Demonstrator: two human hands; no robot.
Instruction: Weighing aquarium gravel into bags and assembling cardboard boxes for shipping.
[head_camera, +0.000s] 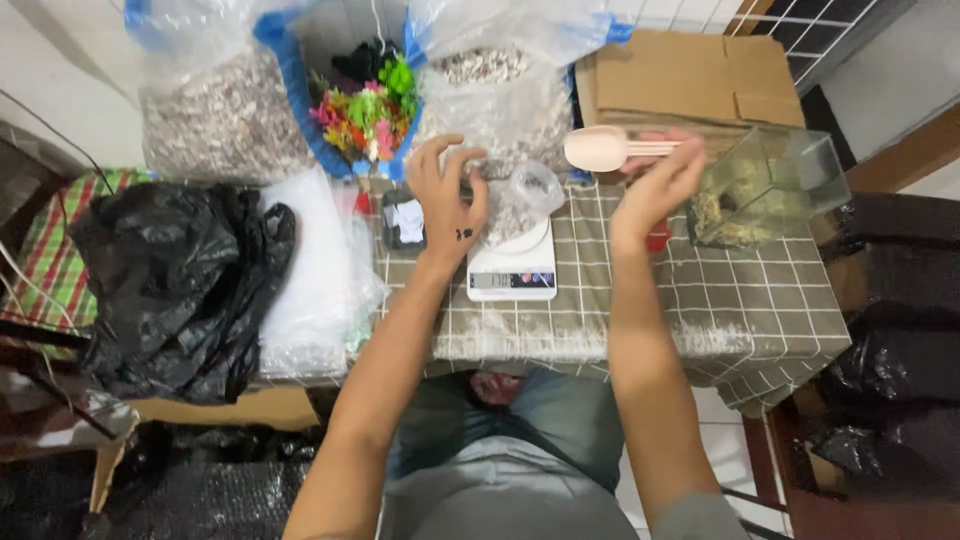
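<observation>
Risk: gravel spilling past small clear bag onto checked tabletop, judged likely if bag mouth sags or pale plastic scoop tips early.
Left hand: fingers curled, half-spread, touching bag rim.
Right hand: fingers pinching scoop handle, scoop raised level, contents not visible.
Bag: seated on white digital scale, centre of tabletop.
Nearby: glass tank at right; large gravel bags behind; black plastic bag at left.

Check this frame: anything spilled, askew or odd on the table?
No spill shows. The clear tank at the table's right back corner sits tilted. The bag on the white scale overhangs its platform. The right hand holds a pale scoop.
</observation>
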